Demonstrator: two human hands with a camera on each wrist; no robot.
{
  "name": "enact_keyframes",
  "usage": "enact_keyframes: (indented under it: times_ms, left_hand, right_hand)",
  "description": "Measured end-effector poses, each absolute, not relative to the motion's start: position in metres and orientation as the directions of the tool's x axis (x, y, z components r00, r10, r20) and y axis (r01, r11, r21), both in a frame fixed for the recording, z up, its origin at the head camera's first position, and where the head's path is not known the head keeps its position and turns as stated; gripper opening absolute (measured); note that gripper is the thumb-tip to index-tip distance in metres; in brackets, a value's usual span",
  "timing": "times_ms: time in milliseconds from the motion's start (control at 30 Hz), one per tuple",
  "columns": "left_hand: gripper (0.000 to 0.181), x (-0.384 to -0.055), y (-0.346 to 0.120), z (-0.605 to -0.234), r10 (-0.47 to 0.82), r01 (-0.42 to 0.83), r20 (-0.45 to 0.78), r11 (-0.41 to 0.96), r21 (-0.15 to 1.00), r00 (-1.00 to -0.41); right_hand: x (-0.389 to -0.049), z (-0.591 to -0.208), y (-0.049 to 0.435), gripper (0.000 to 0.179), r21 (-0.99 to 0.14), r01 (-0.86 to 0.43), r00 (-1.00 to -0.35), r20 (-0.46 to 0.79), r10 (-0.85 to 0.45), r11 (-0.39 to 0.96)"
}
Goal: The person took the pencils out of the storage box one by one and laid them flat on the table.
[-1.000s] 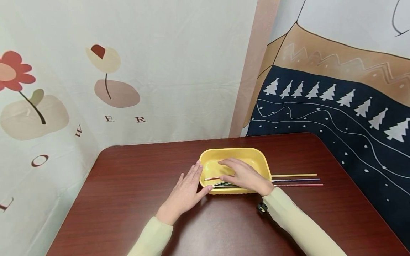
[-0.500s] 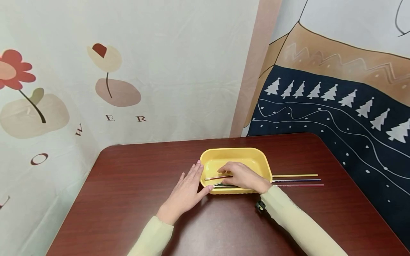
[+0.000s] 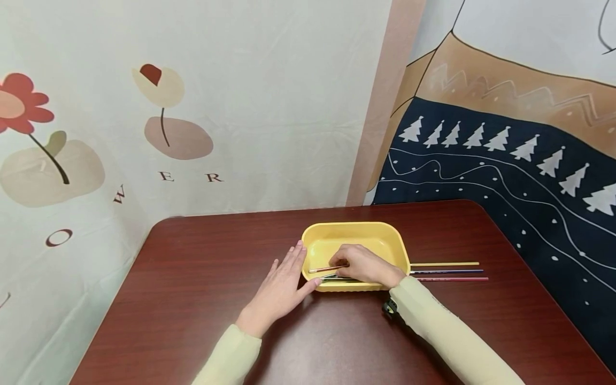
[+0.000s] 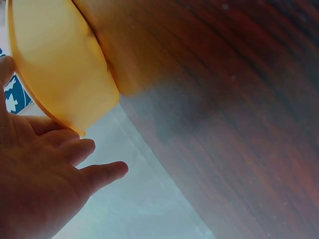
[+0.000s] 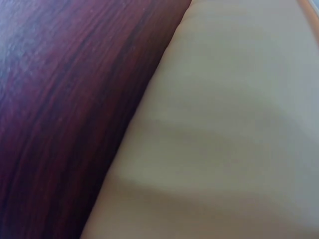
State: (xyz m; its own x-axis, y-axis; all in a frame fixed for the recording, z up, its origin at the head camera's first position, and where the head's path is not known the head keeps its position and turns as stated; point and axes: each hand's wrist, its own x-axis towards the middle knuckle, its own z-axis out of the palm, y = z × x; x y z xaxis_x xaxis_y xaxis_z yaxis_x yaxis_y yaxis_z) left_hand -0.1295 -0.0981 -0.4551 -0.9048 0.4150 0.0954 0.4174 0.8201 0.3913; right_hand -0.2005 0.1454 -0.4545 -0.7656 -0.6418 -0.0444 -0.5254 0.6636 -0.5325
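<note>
A yellow tray stands on the table. My left hand rests against its left end with straight fingers, the thumb near the front left corner. In the left wrist view the left hand touches the tray wall. My right hand reaches into the tray with curled fingers and pinches a thin paintbrush with a reddish-brown handle and a pale tip. Other dark green brushes lie under this hand along the front wall, mostly hidden. The right wrist view holds only a sleeve and table.
Right of the tray lie three thin sticks side by side: a yellow one, a blue one and a red one. The brown table meets printed wall cloths at the back and right. A black wrist device sits at the right cuff.
My right hand has lowered in the tray, and its spread fingers have curled round the reddish-brown paintbrush. The left hand has stayed at the tray's left end.
</note>
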Motion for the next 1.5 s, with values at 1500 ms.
enact_keyframes:
  times_ms: [1500]
  left_hand:
    - [0.088,-0.128,-0.097,-0.452,0.408,0.403,0.075,0.827,0.391,-0.91]
  right_hand:
    - [-0.197,-0.444,0.158,0.005,-0.599,-0.489,-0.807,0.036,-0.589,0.634]
